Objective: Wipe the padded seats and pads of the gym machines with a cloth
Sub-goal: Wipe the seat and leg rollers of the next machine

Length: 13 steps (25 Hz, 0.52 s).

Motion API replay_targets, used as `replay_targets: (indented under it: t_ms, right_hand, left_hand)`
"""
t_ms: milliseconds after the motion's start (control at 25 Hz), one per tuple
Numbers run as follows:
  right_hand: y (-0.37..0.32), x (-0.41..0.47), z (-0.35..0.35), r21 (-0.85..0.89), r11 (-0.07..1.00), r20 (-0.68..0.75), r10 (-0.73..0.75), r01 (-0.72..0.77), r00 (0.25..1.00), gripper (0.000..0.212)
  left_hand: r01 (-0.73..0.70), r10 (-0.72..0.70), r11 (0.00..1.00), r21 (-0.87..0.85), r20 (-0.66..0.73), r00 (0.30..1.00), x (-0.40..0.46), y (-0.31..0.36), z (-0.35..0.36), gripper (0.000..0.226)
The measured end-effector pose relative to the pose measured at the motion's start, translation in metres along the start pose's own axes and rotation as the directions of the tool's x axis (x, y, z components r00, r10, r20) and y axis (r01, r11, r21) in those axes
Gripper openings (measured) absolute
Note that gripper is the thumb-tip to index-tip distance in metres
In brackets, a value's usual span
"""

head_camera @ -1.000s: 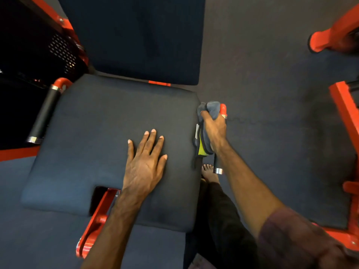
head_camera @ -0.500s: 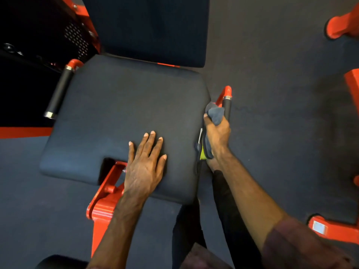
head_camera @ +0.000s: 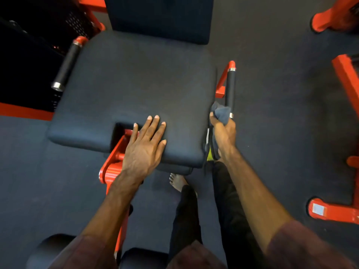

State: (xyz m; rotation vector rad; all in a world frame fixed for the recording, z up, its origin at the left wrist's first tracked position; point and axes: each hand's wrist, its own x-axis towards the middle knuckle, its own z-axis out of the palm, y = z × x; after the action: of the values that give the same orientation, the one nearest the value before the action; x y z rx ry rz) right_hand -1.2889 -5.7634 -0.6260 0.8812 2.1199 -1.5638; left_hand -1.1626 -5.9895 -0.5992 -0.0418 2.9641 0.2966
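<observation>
A black padded seat point(head_camera: 136, 84) of a red-framed gym machine fills the middle of the view, with a dark backrest pad point(head_camera: 159, 18) standing behind it. My left hand point(head_camera: 144, 146) lies flat with spread fingers on the seat's front edge, beside the notch. My right hand point(head_camera: 222, 131) grips a bunched grey cloth point(head_camera: 220, 112) with a yellow-green patch hanging below it. It holds the cloth against the lower end of the black side handle point(head_camera: 230, 88), just off the seat's right edge.
A second black handle point(head_camera: 67, 64) runs along the seat's left side. Red frame parts stand at the right point(head_camera: 347, 82), and a red foot point(head_camera: 334, 210) lies lower right. Two round black pads point(head_camera: 143, 257) sit at the bottom. My bare foot point(head_camera: 177, 181) stands under the seat front.
My right hand has slid the cloth down the right handle from its red top end to its lower end. The view has pulled back. My left hand stays pressed on the seat.
</observation>
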Motion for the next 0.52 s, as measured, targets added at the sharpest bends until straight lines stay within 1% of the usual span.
replay_targets:
  t_ms: [80,120,240,320,360,400,480,520]
  right_hand:
    - [0.03,-0.058,-0.021,-0.039,0.999,0.052,0.018,-0.016,0.998,0.014]
    - [0.034,-0.069,-0.025,-0.027,1.0,0.056,0.0,0.001,0.998,0.013]
    - [0.008,-0.042,-0.013,0.009,1.0,-0.02,0.014,-0.014,1.0,0.013]
    - [0.006,-0.025,-0.002,0.003,0.999,-0.038,-0.034,0.034,0.999,0.023]
    - [0.016,-0.031,-0.001,-0.029,0.998,-0.059,-0.054,0.052,0.997,0.023]
    - [0.03,-0.046,-0.007,-0.045,0.998,-0.08,-0.054,0.051,0.995,0.02]
    - [0.058,-0.089,-0.022,0.009,0.999,-0.079,-0.046,0.046,0.996,0.014]
    - [0.068,-0.106,-0.026,0.05,0.998,-0.087,-0.028,0.033,0.996,0.015]
  left_hand:
    - [0.004,-0.004,1.0,0.011,0.009,1.0,-0.015,-0.002,-0.003,0.058]
    - [0.007,-0.008,1.0,0.011,0.008,1.0,-0.021,-0.003,-0.005,0.058]
    - [0.026,-0.025,1.0,-0.015,0.002,1.0,-0.039,-0.003,-0.005,0.059]
    - [0.054,-0.053,0.999,0.007,-0.057,0.997,-0.052,-0.002,0.003,0.057]
    - [0.074,-0.072,0.997,0.013,-0.094,0.993,-0.058,-0.001,0.006,0.055]
    - [0.089,-0.088,0.996,0.007,-0.124,0.988,-0.061,0.002,0.007,0.053]
    - [0.103,-0.103,0.995,-0.007,-0.157,0.982,-0.065,0.003,0.008,0.051]
    - [0.104,-0.104,0.995,-0.009,-0.162,0.981,-0.067,0.001,0.008,0.051]
